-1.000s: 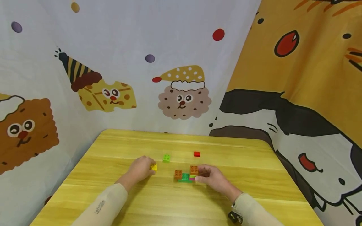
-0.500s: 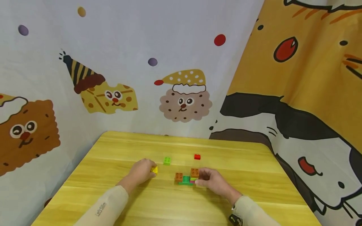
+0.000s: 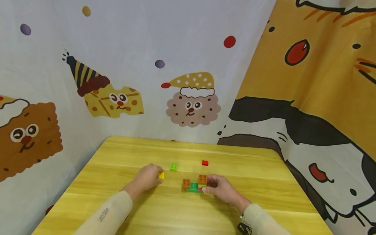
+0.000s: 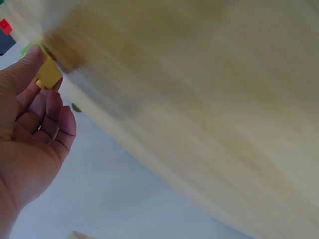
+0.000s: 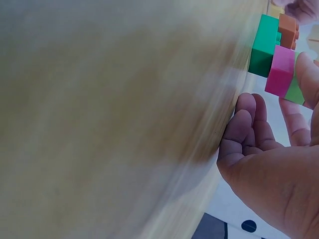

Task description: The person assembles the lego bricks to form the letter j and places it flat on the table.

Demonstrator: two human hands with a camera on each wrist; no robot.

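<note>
My left hand (image 3: 147,178) pinches a yellow toy building brick (image 3: 161,175) between thumb and fingers, left of the middle of the table. The left wrist view shows this yellow brick (image 4: 49,74) with a stud facing down toward the fingers. A small assembly of joined bricks stands to the right. Its long green brick (image 3: 193,187) carries an orange brick (image 3: 186,183) on the left. At its right end, pink and lime bricks lie beneath another orange brick (image 3: 202,179). My right hand (image 3: 221,189) holds that right end, thumb near the pink brick (image 5: 280,72).
On the table (image 3: 164,212), a loose lime-green brick (image 3: 173,167) lies behind the gap between the hands. A small red brick (image 3: 205,163) sits farther back, behind the assembly. A cartoon-printed cloth (image 3: 132,42) hangs along the table's back and sides.
The head view has shifted slightly, moving the whole scene a little down in the picture. Both hands keep their holds; the yellow brick tilts slightly in the left fingers.
</note>
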